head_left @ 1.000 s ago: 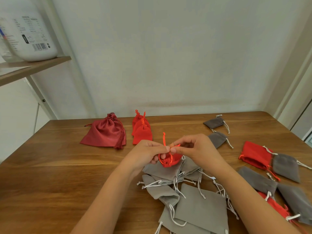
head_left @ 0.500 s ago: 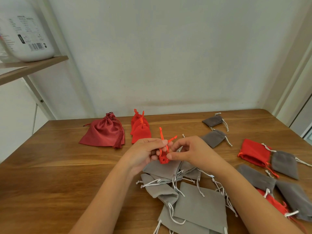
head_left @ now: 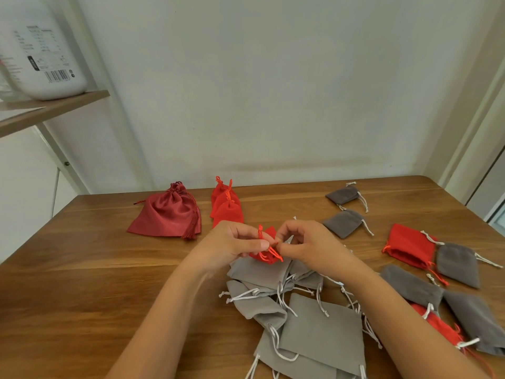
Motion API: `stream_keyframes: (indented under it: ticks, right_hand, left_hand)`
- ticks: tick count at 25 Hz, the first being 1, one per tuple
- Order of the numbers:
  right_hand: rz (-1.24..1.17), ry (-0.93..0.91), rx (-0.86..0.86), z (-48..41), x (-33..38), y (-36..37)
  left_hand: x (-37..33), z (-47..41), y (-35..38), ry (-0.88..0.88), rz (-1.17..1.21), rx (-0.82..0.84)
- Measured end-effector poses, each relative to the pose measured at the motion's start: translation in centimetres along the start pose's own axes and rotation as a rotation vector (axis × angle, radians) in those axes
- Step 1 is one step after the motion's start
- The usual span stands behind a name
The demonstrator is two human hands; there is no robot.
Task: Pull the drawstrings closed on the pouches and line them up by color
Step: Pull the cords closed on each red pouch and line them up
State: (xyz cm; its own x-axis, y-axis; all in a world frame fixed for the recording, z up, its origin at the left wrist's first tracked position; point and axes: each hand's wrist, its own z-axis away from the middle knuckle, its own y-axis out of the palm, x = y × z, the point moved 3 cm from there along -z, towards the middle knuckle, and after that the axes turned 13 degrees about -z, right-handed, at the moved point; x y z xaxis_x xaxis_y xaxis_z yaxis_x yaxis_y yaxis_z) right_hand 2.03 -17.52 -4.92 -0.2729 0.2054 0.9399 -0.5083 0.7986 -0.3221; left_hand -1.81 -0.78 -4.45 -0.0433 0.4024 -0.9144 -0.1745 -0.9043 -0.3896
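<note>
I hold a small red pouch (head_left: 266,246) above the table between both hands. My left hand (head_left: 232,243) grips the pouch, with an orange cord loop sticking up by its fingers. My right hand (head_left: 303,242) pinches the orange drawstring (head_left: 270,254) at the pouch's right side. Closed red pouches (head_left: 226,205) lie in a short row at the back, next to a larger dark red satin pouch (head_left: 166,214). Two closed dark grey pouches (head_left: 343,209) sit at the back right. A pile of light grey pouches (head_left: 297,318) lies under my hands.
More red and dark grey pouches (head_left: 434,269) lie mixed at the right, near the table's (head_left: 82,283) right edge. A shelf (head_left: 49,108) with a white bottle (head_left: 41,47) hangs at the upper left. The wall runs along the table's far edge.
The pouch has been turned in my hands and its cords now trail down to the right; my right hand's fingers moved from the pouch's mouth to the cord end.
</note>
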Motion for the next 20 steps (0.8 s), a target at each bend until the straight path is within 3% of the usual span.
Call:
stream_keyframes:
  ticks: [5, 9, 15, 20]
  right_hand:
    - [-0.008, -0.009, -0.015, 0.0, 0.0, 0.3]
    - [-0.085, -0.017, -0.009, -0.1, 0.1, 0.3]
    - [-0.362, 0.122, -0.117, -0.5, -0.9, 0.4]
    - [-0.709, 0.197, -0.043, -0.6, -1.2, 0.8]
  left_hand:
    - [-0.4, 0.0, 0.3, 0.175, -0.415, -0.358]
    - [-0.6, -0.1, 0.8, 0.327, -0.712, -0.509]
    - [-0.6, 0.1, 1.0, 0.46, -0.696, -0.623]
    - [-0.4, 0.0, 1.2, 0.507, -0.672, -0.635]
